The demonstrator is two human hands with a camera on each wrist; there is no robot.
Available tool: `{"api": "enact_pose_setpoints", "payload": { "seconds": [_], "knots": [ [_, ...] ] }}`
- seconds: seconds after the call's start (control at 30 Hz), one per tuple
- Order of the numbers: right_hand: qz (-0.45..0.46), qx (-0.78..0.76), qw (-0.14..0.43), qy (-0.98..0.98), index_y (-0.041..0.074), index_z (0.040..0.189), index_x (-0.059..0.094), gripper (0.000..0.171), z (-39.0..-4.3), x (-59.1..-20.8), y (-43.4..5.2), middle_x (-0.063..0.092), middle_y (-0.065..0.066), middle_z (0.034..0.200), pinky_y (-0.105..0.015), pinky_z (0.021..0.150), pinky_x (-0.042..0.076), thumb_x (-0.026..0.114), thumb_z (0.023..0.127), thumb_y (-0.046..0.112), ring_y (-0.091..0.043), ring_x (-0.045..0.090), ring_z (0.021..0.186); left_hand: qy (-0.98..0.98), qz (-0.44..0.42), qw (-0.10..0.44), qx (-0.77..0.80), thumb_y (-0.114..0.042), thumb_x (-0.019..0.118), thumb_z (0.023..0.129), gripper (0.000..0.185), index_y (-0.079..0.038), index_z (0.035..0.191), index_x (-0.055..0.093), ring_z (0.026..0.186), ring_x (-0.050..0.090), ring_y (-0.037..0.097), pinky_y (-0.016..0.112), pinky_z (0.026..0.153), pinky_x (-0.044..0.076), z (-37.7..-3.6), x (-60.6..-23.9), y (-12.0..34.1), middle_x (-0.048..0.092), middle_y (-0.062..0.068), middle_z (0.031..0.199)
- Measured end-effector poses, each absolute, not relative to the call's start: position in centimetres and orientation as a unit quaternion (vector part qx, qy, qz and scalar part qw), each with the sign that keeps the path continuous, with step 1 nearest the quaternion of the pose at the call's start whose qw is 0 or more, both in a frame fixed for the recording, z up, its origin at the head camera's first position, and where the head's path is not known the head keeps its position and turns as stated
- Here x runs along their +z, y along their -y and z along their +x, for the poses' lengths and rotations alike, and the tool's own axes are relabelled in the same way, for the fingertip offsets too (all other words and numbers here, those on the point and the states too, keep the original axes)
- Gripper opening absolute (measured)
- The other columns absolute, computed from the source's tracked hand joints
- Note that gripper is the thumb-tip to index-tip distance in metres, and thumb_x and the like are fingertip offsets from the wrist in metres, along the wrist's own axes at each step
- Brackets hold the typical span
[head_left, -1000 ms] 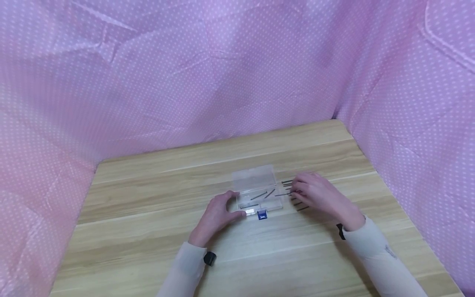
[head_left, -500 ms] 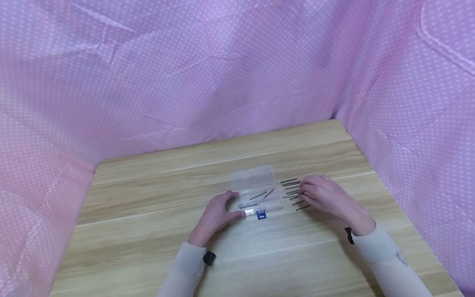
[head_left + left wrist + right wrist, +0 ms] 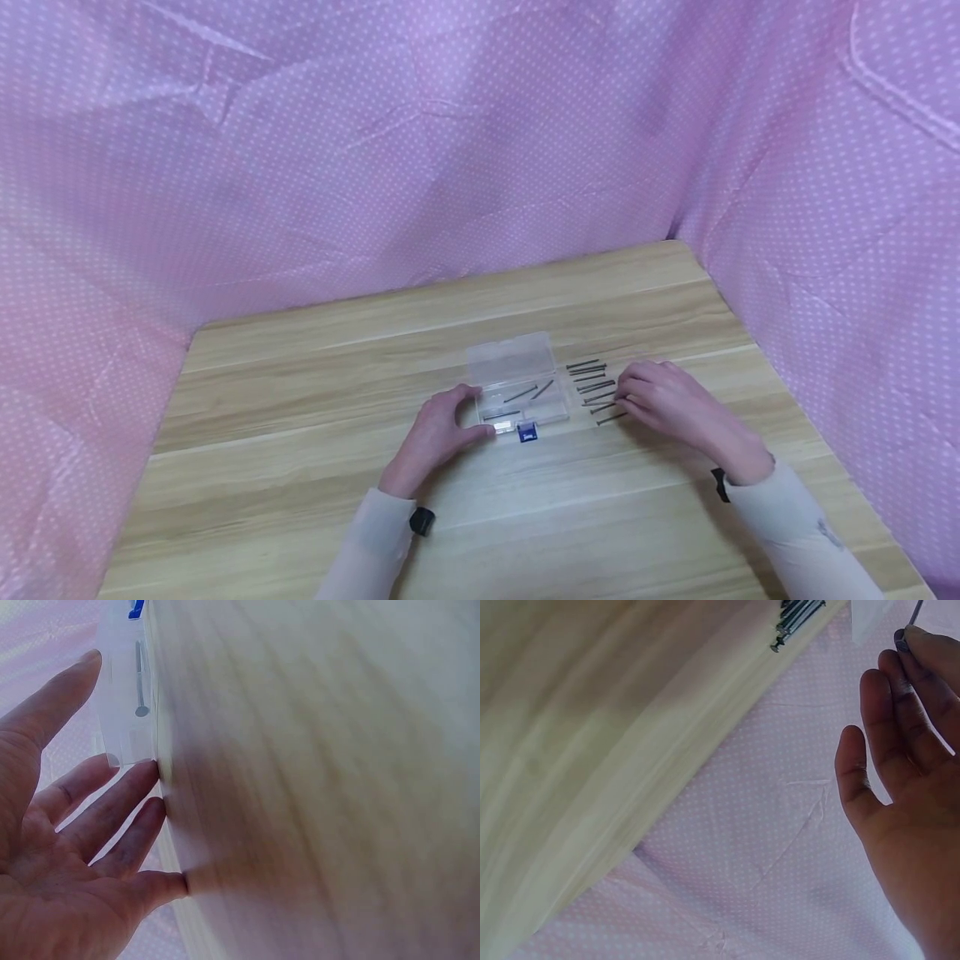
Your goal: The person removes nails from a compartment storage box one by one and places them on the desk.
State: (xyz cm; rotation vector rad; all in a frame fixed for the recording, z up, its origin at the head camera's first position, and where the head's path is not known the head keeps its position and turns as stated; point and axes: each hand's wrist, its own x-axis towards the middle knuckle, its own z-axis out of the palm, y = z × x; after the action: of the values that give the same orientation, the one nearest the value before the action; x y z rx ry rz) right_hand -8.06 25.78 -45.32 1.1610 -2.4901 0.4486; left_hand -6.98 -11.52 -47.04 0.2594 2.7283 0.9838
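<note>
A clear plastic box (image 3: pixel 551 410) lies on the table with its lid (image 3: pixel 510 358) folded back and several nails inside, one nail (image 3: pixel 139 679) showing through its wall. My left hand (image 3: pixel 438 437) grips the box's left end, thumb at the front edge and fingers at the back corner. To the right of the box, several more nails (image 3: pixel 591 377) lie in a rough column. My right hand (image 3: pixel 660 404) is at the right of that column, and its thumb and index finger pinch a single nail (image 3: pixel 917 610). The other fingers are loosely bent.
A blue latch (image 3: pixel 527 432) hangs from the box's front edge. The wooden table (image 3: pixel 337 375) reaches back to a pink dotted cloth (image 3: pixel 420 167), which also stands along the sides. Dark wrist cameras (image 3: pixel 422 522) sit at the cuffs.
My right hand has moved right, away from the box, with the pinched nail, uncovering more of the column of nails. The left hand stays on the box.
</note>
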Motion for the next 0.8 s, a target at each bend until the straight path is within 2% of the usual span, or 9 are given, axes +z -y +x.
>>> {"api": "enact_pose_setpoints", "payload": {
  "seconds": [0.53,0.8],
  "knots": [
    [0.394,0.148,0.127,0.898,0.013,0.091,0.075,0.015,-7.3,-46.1,-26.5,0.069,-0.001,0.097,-0.044,0.076,0.057,0.084,0.08,0.009,-0.02,0.067,0.088,-0.93,0.083,0.12,0.336,-0.041,0.087,0.083,0.066,-0.013,0.138,0.064,0.125,0.058,0.031,0.053,0.109,0.044,-7.0,-47.1,11.5,0.066,0.01,0.136],
    [0.393,0.144,0.118,0.9,0.015,0.091,0.075,0.015,-7.1,-46.6,-26.8,0.068,0.003,0.095,-0.041,0.074,0.056,0.085,0.08,0.012,-0.017,0.065,0.085,-0.93,0.083,0.123,0.337,-0.041,0.087,0.083,0.066,-0.013,0.139,0.063,0.127,0.057,0.031,0.053,0.11,0.043,-7.0,-47.1,11.4,0.065,0.011,0.137]
  ]
}}
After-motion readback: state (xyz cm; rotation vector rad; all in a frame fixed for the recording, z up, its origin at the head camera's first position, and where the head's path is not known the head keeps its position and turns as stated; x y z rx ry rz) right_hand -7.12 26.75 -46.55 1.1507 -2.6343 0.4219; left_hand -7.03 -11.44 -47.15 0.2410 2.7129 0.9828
